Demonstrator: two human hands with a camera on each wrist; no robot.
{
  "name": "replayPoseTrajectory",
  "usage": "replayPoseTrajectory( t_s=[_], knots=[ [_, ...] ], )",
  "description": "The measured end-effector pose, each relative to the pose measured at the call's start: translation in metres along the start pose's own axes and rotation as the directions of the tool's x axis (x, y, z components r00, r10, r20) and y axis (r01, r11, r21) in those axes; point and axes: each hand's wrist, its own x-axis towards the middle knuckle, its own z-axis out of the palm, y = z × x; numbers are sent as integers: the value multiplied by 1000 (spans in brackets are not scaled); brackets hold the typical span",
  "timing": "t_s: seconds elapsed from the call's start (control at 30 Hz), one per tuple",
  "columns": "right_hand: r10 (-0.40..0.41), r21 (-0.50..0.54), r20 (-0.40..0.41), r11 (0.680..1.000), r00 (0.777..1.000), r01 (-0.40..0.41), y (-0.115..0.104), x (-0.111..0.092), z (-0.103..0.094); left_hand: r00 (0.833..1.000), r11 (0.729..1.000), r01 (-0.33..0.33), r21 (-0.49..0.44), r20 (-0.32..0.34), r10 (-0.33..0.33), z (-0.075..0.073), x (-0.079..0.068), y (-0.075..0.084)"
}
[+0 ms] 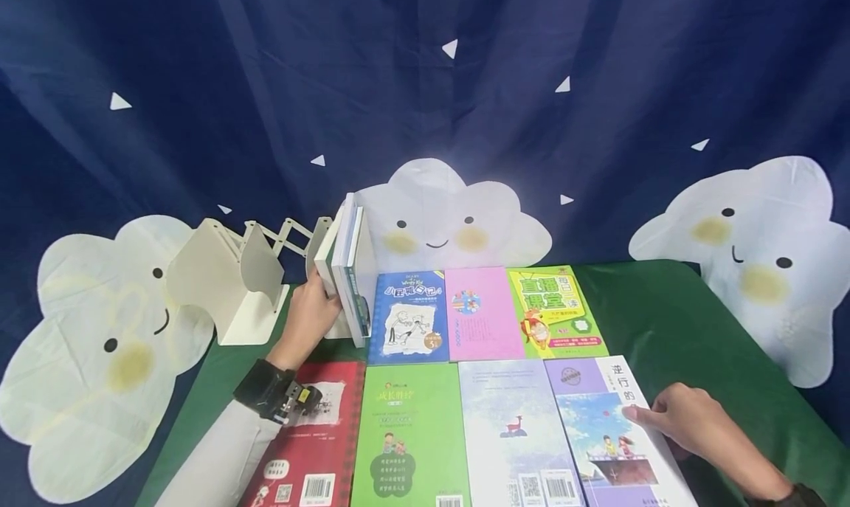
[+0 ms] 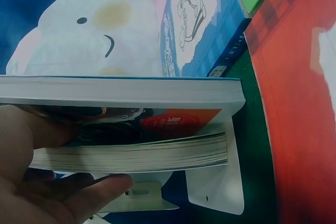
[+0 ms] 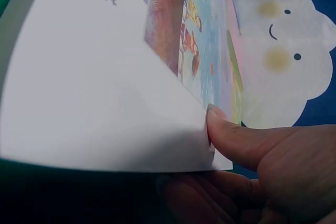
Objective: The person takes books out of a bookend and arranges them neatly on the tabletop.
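My left hand [image 1: 308, 311] grips an upright book [image 2: 142, 153], its thumb between this book and its neighbour, its fingers on the outer side. The neighbouring upright book [image 2: 121, 88] stands beside it, on the right in the head view. Both are at the right end of a cream expandable book rack [image 1: 259, 319]. At the right, my right hand [image 1: 697, 426] pinches the edge of a purple and white book [image 1: 607, 433] with a boat picture. In the right wrist view its thumb [image 3: 231, 135] presses on the white cover; the fingers are partly hidden beneath.
A blue book [image 1: 409, 319], a pink book [image 1: 481, 322] and a yellow-green book [image 1: 558, 311] lie in the back row. In front lie a red book [image 1: 339, 448], a green book [image 1: 412, 433] and a pale lavender book [image 1: 518, 426]. A dark blue curtain [image 1: 398, 86] hangs behind the green tabletop [image 1: 651, 308].
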Motion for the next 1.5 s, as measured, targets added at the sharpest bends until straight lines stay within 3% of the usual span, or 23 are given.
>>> replayPoseTrajectory(
  t_s=[0.2, 0.5, 1.03, 1.27, 1.5],
  knots=[
    [16, -4, 29, 1000, 999, -16, 1, 2, 3, 1000, 999, 31, -42, 7, -31, 1, -4, -1],
    [-2, -6, 16, 1000, 1000, 2, 2, 2, 5, 998, 998, 47, -32, -36, -48, 4, -5, -1],
    [9, -40, 40, 999, 999, -8, 0, 1, 2, 996, 1000, 22, 8, -90, -21, 4, -4, -2],
    [-42, -74, -27, 996, 999, 40, -4, 0, 0, 994, 1000, 18, -2, -109, -18, 3, -5, -3],
    [-27, -41, -21, 999, 999, 26, -9, 0, -5, 994, 1000, -1, -9, -112, 0, -6, -11, -2]
  ],
)
